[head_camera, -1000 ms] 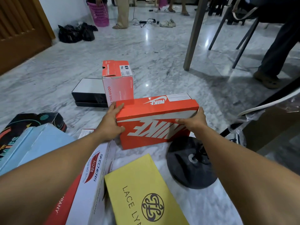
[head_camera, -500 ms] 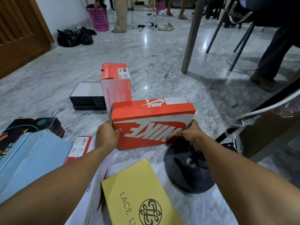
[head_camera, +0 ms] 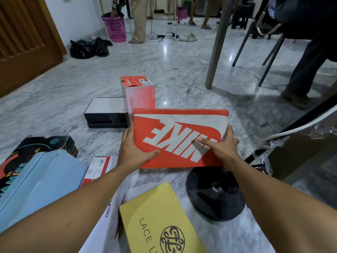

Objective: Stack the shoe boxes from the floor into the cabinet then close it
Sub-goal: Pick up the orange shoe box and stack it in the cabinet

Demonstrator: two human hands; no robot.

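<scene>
Step in hand: pick-up of one shoe box. The orange box [head_camera: 180, 137] is held between both hands, above the floor by my reading, near the middle of the scene. Its broad printed face is tipped toward the camera and the logo reads upside down.

Left hand [head_camera: 135, 152]: clamped on the box's left end, thumb laid across the printed face, fingers hidden behind. Right hand [head_camera: 222, 145]: wrapped on the right end, one digit stretched over the print.

Material: matte card with sharp rectangular edges and a large white logo panel that looks slightly scuffed. Probably light and stiff enough for end grips.

The others lie on the glossy veined marble floor [head_camera: 164, 66]:
- yellow box [head_camera: 160, 220], nearest, smooth lid
- blue box [head_camera: 42, 179], near left, flap creased
- pink box [head_camera: 140, 99], standing on end just beyond the held one
- black box [head_camera: 105, 114] with a white top, flat, to its left

A round black base [head_camera: 215, 196] sits on the near right.

Next move calls for a turn toward the cabinet, which I cannot identify here, keeping the box level and clear of the base.
</scene>
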